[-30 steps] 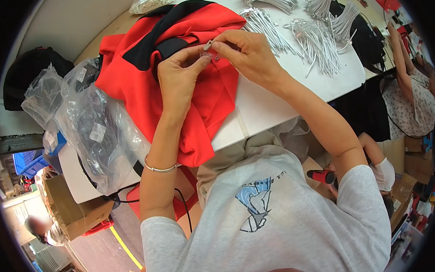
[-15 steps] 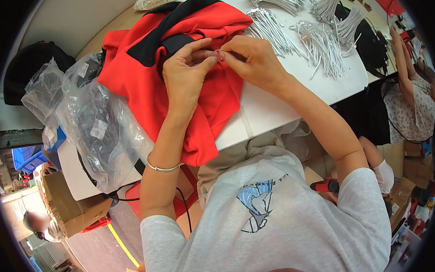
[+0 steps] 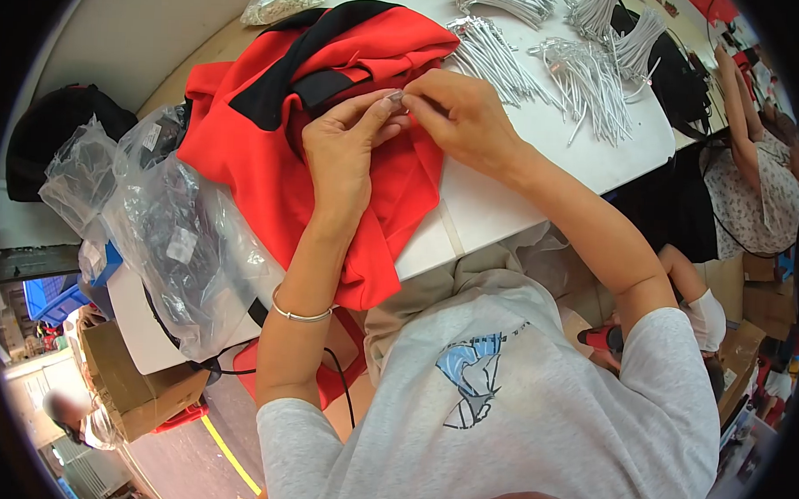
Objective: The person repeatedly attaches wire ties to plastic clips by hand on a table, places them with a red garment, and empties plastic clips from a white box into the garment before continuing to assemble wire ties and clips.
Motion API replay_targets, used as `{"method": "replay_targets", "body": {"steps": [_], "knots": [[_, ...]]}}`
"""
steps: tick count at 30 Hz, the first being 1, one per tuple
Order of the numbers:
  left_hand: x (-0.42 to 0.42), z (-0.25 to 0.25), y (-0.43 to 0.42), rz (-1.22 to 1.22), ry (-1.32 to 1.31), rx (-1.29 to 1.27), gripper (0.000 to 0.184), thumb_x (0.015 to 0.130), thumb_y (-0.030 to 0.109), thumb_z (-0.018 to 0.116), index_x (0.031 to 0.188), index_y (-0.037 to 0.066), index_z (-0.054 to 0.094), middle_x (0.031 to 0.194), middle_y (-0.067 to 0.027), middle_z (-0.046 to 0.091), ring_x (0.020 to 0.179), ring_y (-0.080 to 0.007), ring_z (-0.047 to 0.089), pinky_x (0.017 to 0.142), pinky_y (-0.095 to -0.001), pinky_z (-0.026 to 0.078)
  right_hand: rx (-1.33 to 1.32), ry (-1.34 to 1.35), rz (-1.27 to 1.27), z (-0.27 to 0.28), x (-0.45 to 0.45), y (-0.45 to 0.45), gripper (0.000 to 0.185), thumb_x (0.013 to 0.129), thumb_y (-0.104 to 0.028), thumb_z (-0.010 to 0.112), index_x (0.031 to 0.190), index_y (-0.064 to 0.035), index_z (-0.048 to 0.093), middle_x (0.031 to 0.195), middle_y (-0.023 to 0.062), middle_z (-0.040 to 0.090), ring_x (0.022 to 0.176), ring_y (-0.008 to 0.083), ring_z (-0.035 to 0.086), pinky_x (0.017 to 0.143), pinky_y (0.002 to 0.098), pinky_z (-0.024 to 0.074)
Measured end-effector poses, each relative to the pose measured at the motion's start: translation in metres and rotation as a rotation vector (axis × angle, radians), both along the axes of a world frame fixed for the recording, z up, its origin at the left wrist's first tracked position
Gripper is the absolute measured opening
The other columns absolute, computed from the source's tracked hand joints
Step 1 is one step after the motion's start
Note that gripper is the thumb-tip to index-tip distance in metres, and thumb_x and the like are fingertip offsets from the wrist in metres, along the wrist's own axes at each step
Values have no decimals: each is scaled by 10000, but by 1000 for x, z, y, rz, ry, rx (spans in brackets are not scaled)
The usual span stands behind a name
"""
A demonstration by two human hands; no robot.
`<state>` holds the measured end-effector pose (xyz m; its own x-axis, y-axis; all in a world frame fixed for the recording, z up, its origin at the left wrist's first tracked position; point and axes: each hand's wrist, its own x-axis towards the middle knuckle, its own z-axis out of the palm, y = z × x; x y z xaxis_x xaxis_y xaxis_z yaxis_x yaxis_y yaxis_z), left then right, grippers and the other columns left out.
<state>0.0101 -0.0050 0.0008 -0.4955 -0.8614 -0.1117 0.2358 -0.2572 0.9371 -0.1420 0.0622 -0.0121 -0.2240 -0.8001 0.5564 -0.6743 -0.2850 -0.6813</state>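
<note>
Red and black cloth [image 3: 235,156] lies bunched on the white table, under both my hands. My left hand [image 3: 351,138] is pinched closed above it, thumb against forefinger, on something small and shiny that I cannot make out. My right hand [image 3: 461,115] meets it fingertip to fingertip, also in a pinch, its tips at the same tiny piece. Just beyond my right hand lies a bundle of white cables [image 3: 498,64] with silvery ends.
More white cable bundles [image 3: 590,93] lie at the table's far right. Clear plastic bags [image 3: 184,242] cover the left corner, near a black bag [image 3: 64,141]. A bag of small pale parts [image 3: 281,1] is at the back. Another person [image 3: 745,187] sits at right.
My left thumb and forefinger have closed together and moved slightly up towards the right fingertips; the other left fingers have curled in. The right hand has barely moved.
</note>
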Motion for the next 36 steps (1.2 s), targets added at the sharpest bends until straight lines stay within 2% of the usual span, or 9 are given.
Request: {"method": "replay_targets", "body": {"steps": [3, 8, 9, 13, 18, 24, 29, 33, 36], "knots": [[1, -4, -1, 41, -20, -68, 145, 899, 21, 690, 1011, -65, 724, 928, -120, 739, 774, -151, 702, 706, -193, 582, -79, 323, -8, -4, -1, -5, 66, 864, -46, 690, 922, -32, 717, 716, 1, 607, 567, 102, 460, 512, 238, 358], [3, -8, -10, 58, 81, 81, 144, 887, 24, 701, 990, -75, 718, 910, -122, 737, 772, -170, 708, 704, -201, 585, 90, 35, -62, 10, 10, 3, 126, 841, -4, 688, 959, -41, 714, 757, 4, 593, 601, 110, 490, 531, 237, 376], [3, -8, -10, 59, 80, 79, 144, 887, 24, 701, 990, -75, 718, 910, -122, 737, 772, -170, 708, 704, -201, 585, 89, 35, -61, 9, 9, 2, 126, 841, -4, 688, 959, -41, 714, 757, 4, 593, 601, 110, 490, 531, 237, 376], [0, 0, -8, 69, 78, 215, 142, 876, 20, 702, 977, -79, 713, 897, -130, 735, 757, -179, 707, 704, -203, 586, -207, 54, -1, 1, 5, -5, 136, 825, 34, 682, 940, -37, 704, 817, 11, 593, 631, 118, 504, 548, 237, 392], [2, -6, -6, 58, 120, 218, 187, 897, 21, 682, 1031, -108, 694, 953, -154, 733, 787, -194, 711, 741, -201, 587, -198, 189, 52, -4, 1, -6, 151, 816, 50, 677, 941, -31, 703, 843, 19, 591, 637, 123, 501, 557, 239, 398], [4, -8, -10, 74, 100, 190, 145, 864, 9, 698, 980, -77, 710, 893, -137, 735, 749, -185, 704, 714, -212, 588, -188, 145, 109, -2, -1, -6, 131, 813, 47, 679, 919, -29, 697, 849, 16, 590, 639, 125, 494, 567, 245, 402], [3, -4, -7, 33, 88, 201, 143, 868, 9, 690, 984, -70, 714, 894, -139, 736, 742, -186, 703, 714, -216, 587, -38, 35, 41, -2, -4, 3, 131, 804, 56, 672, 904, -30, 683, 864, 16, 592, 643, 132, 496, 571, 254, 405], [5, 3, -5, -14, -58, 2, 148, 875, 7, 679, 1001, -64, 716, 897, -142, 736, 727, -179, 699, 704, -211, 585, -221, 272, 72, -6, -5, -3, 120, 814, 53, 671, 896, -35, 673, 862, 15, 594, 641, 132, 492, 566, 258, 399], [8, 1, -8, -56, -74, 58, 151, 880, 11, 678, 1007, -62, 716, 893, -139, 735, 725, -175, 698, 698, -210, 582, -211, 220, 60, -1, -1, 0, 121, 816, 53, 671, 900, -34, 672, 860, 16, 594, 643, 133, 492, 565, 257, 399]]}}
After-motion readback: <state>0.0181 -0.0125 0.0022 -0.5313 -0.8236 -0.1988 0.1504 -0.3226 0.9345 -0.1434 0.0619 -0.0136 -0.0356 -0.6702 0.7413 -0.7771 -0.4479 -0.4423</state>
